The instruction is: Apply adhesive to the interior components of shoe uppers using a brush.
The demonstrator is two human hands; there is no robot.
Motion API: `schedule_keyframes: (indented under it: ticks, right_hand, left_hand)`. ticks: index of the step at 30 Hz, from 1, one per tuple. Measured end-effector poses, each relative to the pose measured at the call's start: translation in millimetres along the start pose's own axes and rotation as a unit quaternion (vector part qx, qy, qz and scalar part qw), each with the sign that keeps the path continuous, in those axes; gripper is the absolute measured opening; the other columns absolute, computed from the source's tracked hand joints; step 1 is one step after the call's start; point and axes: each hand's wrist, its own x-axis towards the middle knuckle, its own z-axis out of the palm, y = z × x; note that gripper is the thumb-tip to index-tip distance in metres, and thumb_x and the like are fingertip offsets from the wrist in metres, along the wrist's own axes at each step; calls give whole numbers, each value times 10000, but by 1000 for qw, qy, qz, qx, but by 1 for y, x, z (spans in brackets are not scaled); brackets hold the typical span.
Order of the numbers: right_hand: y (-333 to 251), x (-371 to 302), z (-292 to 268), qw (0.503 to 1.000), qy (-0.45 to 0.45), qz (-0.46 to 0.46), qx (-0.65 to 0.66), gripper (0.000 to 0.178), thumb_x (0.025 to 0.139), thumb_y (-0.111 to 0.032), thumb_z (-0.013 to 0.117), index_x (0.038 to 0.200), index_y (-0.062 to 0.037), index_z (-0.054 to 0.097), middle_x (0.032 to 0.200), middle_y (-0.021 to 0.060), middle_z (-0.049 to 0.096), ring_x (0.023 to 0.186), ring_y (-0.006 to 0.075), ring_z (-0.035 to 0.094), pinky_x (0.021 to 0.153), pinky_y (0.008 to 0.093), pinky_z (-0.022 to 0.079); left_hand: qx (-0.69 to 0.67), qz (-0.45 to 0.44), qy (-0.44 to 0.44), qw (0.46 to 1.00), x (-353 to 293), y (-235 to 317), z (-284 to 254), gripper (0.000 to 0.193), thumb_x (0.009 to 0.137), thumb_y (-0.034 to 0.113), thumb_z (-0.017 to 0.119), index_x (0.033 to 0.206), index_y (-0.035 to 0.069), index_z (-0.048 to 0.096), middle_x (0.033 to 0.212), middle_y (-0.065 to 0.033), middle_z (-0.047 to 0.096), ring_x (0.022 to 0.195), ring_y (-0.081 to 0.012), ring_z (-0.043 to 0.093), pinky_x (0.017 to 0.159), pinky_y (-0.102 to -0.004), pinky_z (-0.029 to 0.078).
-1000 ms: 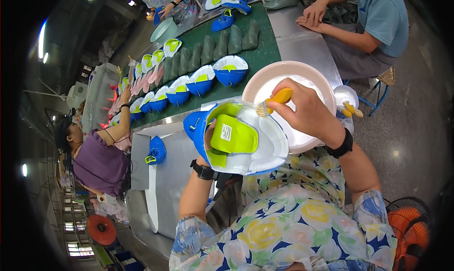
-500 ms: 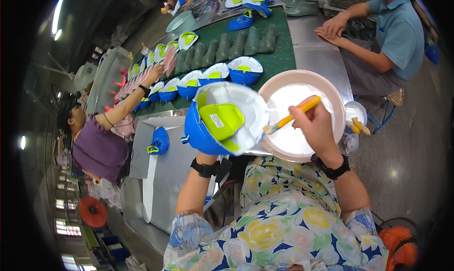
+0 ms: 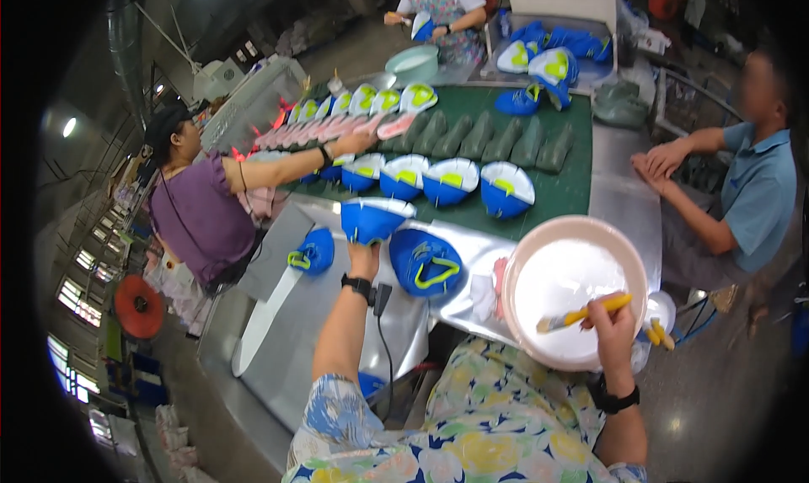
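Observation:
My left hand [image 3: 364, 257] is closed on the underside of a blue shoe upper [image 3: 375, 222] with a white inner edge, held up at the near edge of the green table. Beside it, on the metal surface, lies another blue upper [image 3: 425, 262] with a lime collar. In my right hand [image 3: 613, 321], closed, is a paintbrush [image 3: 575, 317] with a yellow handle. Its bristles are over or touching the white liquid [image 3: 573, 272] in a pale pink basin [image 3: 516, 327]; which of the two, I cannot tell.
Blue-and-white uppers [image 3: 451, 181] and dark green shoe lasts [image 3: 510, 139] stand in rows on the green table [image 3: 560, 197]. A co-worker in purple [image 3: 202, 213] reaches over pink soles [image 3: 396, 127] from the left. Another person in a blue shirt [image 3: 763, 205] sits at right.
The view has swung, so the table shows lower. My left hand has carried the upper away from the basin toward the table. My right hand's brush has moved back over the basin.

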Motion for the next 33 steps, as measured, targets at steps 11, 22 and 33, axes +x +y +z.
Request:
schedule_keyframes:
  ticks: [11,22,33]
  right_hand:
    - [10,4,5,1000,-7,11,-21,175,933,-95,659,983,-7,516,854,93,656,661,123,647,610,232,547]
    - [14,17,7,999,-3,20,-27,175,928,-105,658,993,1,534,827,102,660,634,128,642,612,233,547]
    - [16,9,6,998,-34,24,-37,205,968,-144,622,1054,1,505,874,86,623,694,118,638,648,235,539]
  left_hand:
    - [318,-138,43,937,-20,-18,-50,237,995,105,508,1225,81,561,1029,-70,665,798,-169,663,617,-283,546]
    - [543,301,147,770,-89,18,0,279,859,2,571,1138,-10,584,981,-164,634,915,-333,636,797,-396,510]
    - [675,166,-326,641,-128,21,111,732,724,113,658,1430,166,472,1411,-157,435,1303,-369,410,1019,-477,368]
